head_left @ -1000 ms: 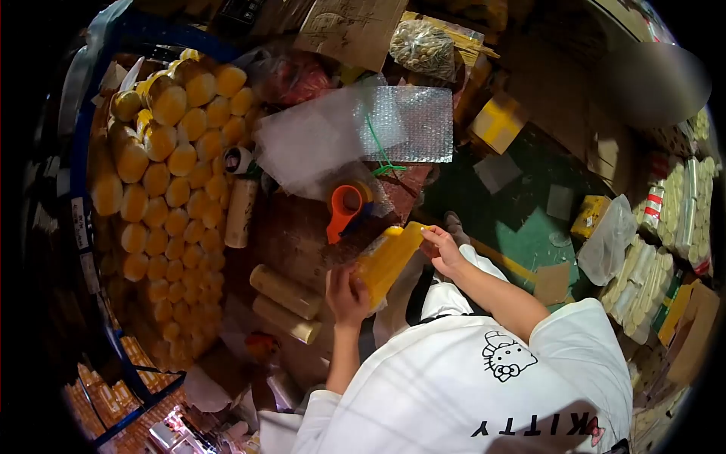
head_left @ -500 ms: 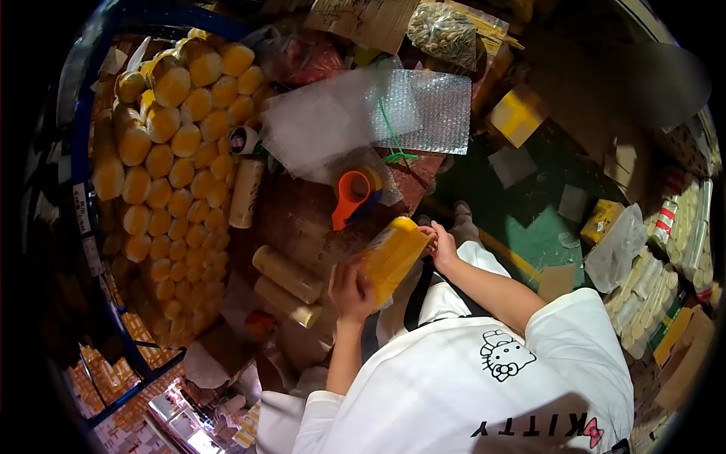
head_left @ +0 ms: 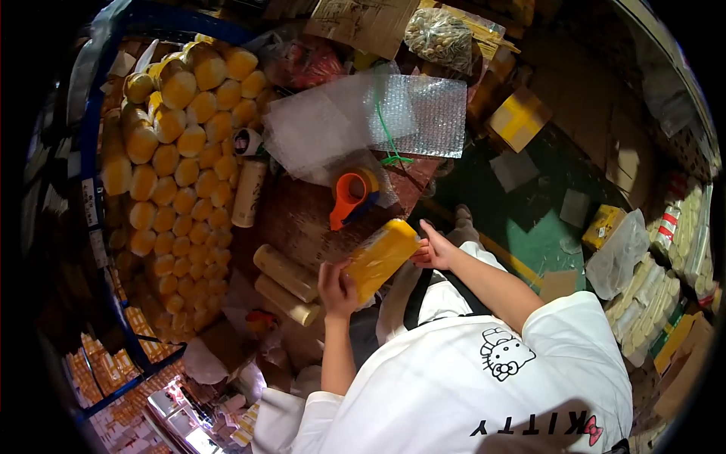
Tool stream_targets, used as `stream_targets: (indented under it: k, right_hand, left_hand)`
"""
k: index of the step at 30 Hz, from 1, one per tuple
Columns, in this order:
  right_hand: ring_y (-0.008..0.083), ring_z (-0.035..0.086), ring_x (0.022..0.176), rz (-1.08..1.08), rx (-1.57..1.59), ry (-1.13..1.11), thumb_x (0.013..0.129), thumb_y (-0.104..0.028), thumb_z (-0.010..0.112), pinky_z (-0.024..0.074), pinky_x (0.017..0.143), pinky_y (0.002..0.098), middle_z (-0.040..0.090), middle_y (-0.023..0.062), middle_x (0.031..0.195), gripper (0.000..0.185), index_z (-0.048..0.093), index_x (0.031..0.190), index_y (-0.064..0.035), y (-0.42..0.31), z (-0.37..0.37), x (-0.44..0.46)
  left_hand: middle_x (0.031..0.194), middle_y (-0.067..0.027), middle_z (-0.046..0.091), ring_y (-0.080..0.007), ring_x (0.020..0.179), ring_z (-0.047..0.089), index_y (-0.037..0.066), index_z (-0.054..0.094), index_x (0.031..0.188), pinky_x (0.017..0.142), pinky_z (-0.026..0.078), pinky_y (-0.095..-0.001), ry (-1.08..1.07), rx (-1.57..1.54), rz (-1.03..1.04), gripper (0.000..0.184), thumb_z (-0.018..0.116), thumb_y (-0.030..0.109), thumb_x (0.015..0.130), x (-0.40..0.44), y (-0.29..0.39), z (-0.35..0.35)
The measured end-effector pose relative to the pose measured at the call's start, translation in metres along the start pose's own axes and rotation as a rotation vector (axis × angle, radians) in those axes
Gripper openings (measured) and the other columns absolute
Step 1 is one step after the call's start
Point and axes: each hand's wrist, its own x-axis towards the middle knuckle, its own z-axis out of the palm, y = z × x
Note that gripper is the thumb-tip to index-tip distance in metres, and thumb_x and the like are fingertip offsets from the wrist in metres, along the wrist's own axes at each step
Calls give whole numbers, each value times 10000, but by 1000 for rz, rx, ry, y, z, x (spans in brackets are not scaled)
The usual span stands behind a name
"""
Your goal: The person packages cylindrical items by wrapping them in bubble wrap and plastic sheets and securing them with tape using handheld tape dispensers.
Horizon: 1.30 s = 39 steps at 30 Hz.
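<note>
A flat yellow package (head_left: 383,259), its wrapping shiny, is held at a tilt in front of my body. My left hand (head_left: 339,290) grips its lower left end, fingers wrapped round the edge. At the other end is my right hand (head_left: 433,248), thumb raised and fingers apart by the package's edge; whether they touch it I cannot tell. Beyond the package lies an orange tape dispenser (head_left: 342,216) on the dark red table (head_left: 295,219). Two tan cylindrical rolls (head_left: 286,273) lie side by side left of my left hand.
A tall stack of yellow-ended cylinders (head_left: 185,178) fills the blue-framed rack at left. Bubble wrap (head_left: 439,113) and translucent sheets (head_left: 310,129) cover the table's far part. A taped carton (head_left: 519,119) stands beyond the green floor (head_left: 529,204). Wrapped bundles (head_left: 643,295) line the right.
The package and my left hand have shifted slightly left. My right hand has gone from pinching at the package's end to spreading its thumb and fingers.
</note>
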Motion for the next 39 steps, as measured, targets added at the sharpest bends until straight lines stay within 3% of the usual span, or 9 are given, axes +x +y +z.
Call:
stream_targets:
  k: [4,9,13,18,28,31,36,38,39]
  right_hand:
    - [193,563,796,-118,-242,62,717,-641,497,421,795,351,591,111,841,693,549,982,-2,-11,1,-6]
    - [108,529,687,-198,-241,-86,758,-201,651,421,623,255,583,18,782,219,587,924,-74,-18,-9,-2]
    - [70,488,610,-409,-218,-125,771,-110,621,374,552,175,564,7,741,92,586,830,-49,-25,-15,-11]
    - [79,493,635,-737,-326,-15,784,-101,604,405,603,215,563,0,707,81,589,806,-23,-24,-10,2]
    - [147,525,644,-795,-419,326,763,-86,601,428,630,254,574,66,706,70,582,755,-19,-3,3,29]
    - [277,479,891,-975,-862,557,723,-130,617,401,790,335,518,141,865,112,577,730,-25,6,6,34]
    - [332,359,1009,-671,-934,911,767,-202,565,331,856,396,394,148,1035,268,438,959,-63,11,14,33]
    - [325,392,988,-778,-906,1045,782,-204,534,334,870,391,418,156,1013,245,435,940,-45,14,24,25]
    - [321,423,966,-1167,-846,911,789,-190,508,343,868,385,446,159,988,220,442,934,-38,14,31,22]
  left_hand:
    - [848,-133,562,-304,743,517,16,546,874,652,424,-343,1,-18,-9,227,463,58,667,-2,-1,1]
    - [853,-133,563,-305,756,518,21,548,874,655,426,-339,14,48,27,231,466,38,659,-4,6,2]
    - [862,-119,572,-307,764,522,37,550,878,660,432,-346,24,31,23,234,475,25,657,-4,10,2]
    - [877,-102,580,-304,783,531,58,554,880,674,437,-358,49,51,34,226,482,37,667,-4,14,5]
    - [913,-81,569,-278,823,536,84,548,893,702,455,-356,-16,174,32,211,525,96,685,-3,32,23]
    - [876,-85,556,-270,797,534,95,546,890,671,459,-360,0,200,54,206,533,125,686,-2,38,26]
    - [844,-86,535,-274,774,530,96,536,882,657,458,-362,0,215,70,194,531,136,692,-2,39,26]
    - [850,-85,533,-278,770,530,93,530,877,656,457,-363,13,235,96,188,528,134,694,1,40,23]
    - [883,-85,544,-283,785,535,87,529,895,671,456,-363,-9,228,53,194,511,145,710,0,38,23]
